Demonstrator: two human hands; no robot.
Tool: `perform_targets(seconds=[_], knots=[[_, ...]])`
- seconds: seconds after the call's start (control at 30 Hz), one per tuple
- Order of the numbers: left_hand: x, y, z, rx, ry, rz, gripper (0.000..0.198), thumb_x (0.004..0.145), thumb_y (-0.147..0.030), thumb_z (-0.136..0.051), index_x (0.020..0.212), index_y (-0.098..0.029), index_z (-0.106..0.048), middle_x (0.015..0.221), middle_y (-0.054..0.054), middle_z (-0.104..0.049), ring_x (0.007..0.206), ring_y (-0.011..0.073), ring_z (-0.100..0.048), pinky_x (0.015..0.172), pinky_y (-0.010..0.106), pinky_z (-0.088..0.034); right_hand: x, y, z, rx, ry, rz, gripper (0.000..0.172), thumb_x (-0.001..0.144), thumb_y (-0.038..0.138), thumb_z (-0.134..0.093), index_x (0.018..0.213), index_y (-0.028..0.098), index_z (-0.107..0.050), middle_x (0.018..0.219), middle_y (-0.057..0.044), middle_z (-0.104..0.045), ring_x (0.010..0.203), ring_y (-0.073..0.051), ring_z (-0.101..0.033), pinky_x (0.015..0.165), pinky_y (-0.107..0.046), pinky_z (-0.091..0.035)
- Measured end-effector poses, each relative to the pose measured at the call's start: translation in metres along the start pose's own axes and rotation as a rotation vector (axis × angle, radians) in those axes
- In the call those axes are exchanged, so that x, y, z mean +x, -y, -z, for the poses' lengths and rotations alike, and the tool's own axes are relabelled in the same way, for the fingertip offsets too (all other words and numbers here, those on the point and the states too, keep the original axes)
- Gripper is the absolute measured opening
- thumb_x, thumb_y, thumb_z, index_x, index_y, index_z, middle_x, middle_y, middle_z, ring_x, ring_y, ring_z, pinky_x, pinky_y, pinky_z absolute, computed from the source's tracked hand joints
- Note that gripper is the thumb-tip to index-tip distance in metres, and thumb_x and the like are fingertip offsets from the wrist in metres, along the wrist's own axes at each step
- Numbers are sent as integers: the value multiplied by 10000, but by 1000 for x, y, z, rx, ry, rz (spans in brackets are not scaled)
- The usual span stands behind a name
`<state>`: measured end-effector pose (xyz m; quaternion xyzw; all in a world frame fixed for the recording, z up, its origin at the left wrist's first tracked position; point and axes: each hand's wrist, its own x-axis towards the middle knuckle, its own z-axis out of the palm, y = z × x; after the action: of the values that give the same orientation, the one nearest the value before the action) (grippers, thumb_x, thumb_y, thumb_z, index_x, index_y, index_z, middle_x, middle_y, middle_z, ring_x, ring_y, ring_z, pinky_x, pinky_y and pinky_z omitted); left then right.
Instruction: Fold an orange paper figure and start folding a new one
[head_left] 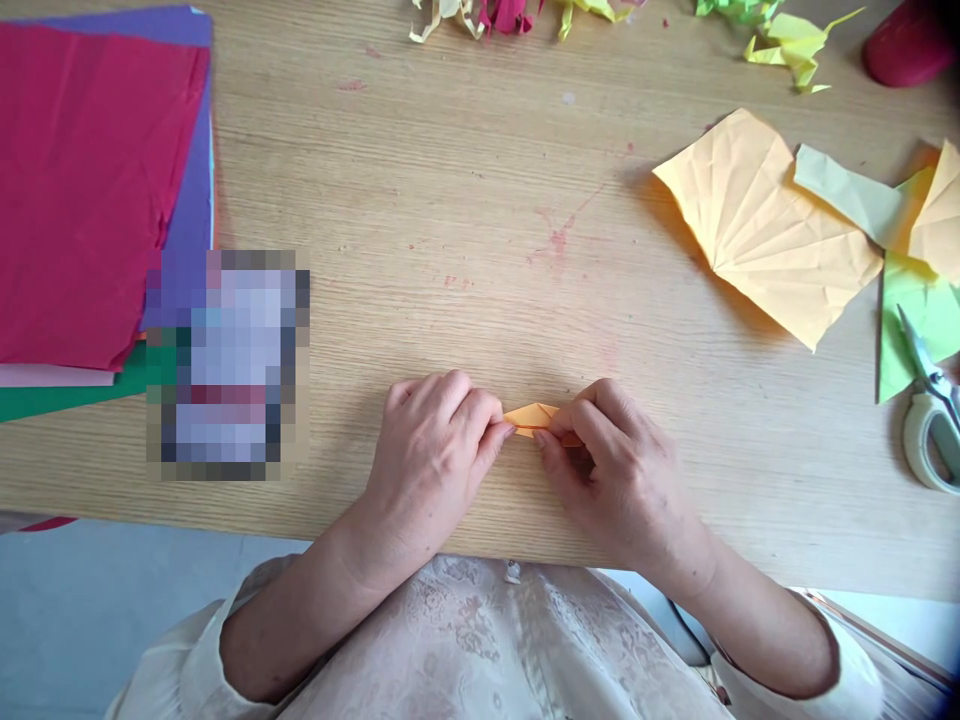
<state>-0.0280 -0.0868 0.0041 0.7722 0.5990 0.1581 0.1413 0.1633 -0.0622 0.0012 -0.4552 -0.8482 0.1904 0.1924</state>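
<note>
A small folded orange paper piece (pixel 531 416) lies on the wooden table (pixel 480 250) near its front edge, between my two hands. My left hand (pixel 435 450) has its fingers curled and pinches the paper's left tip. My right hand (pixel 611 460) is closed over the paper's right end, pressing it with fingers and thumb. Most of the folded piece is hidden under my right fingers.
A stack of red, purple and green paper sheets (pixel 90 190) lies at the left. A creased orange sheet (pixel 765 225) and green sheets (pixel 911 320) lie at the right, with scissors (pixel 930 420) at the right edge. Folded paper scraps (pixel 791 45) sit along the far edge.
</note>
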Motion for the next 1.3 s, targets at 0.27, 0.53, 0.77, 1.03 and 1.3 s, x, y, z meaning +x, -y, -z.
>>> perform_targets(seconds=[0.27, 0.53, 0.77, 1.03, 1.3], knots=[[0, -1, -1, 63, 5, -9, 189, 989, -252, -531, 811, -198, -561, 824, 37, -604, 728, 192, -541, 728, 373, -376, 1, 1, 0, -38, -1, 2, 176, 951, 178, -552, 778, 195, -525, 778, -38, -521, 625, -143, -472, 584, -300, -389], [2, -2, 0, 67, 25, 15, 181, 977, -239, -542, 803, -195, -569, 814, 28, -600, 728, 193, -549, 719, 364, -359, 4, 2, 2, -95, 47, -11, 186, 949, 204, -551, 765, 196, -520, 772, -28, -495, 617, -144, -459, 576, -287, -379], [3, -2, -1, 67, 42, 24, 169, 964, -237, -560, 801, -195, -570, 821, 31, -606, 742, 199, -563, 713, 361, -349, 5, 0, 2, -125, 72, 2, 192, 981, 219, -511, 790, 207, -518, 770, -32, -500, 652, -167, -488, 600, -295, -389], [3, -1, 0, 71, 27, 8, 149, 958, -231, -570, 813, -195, -573, 822, 25, -604, 744, 200, -566, 712, 362, -346, 7, -10, 20, 79, 198, 22, 154, 1007, 144, -460, 924, 178, -585, 842, -36, -545, 691, -140, -535, 633, -272, -419], [3, -1, -1, 85, 24, 8, 145, 951, -225, -569, 809, -195, -578, 823, 26, -606, 743, 202, -567, 711, 366, -350, 7, -13, 22, 119, 216, 10, 86, 908, 107, -595, 894, 183, -557, 847, -18, -558, 670, -121, -538, 597, -256, -408]])
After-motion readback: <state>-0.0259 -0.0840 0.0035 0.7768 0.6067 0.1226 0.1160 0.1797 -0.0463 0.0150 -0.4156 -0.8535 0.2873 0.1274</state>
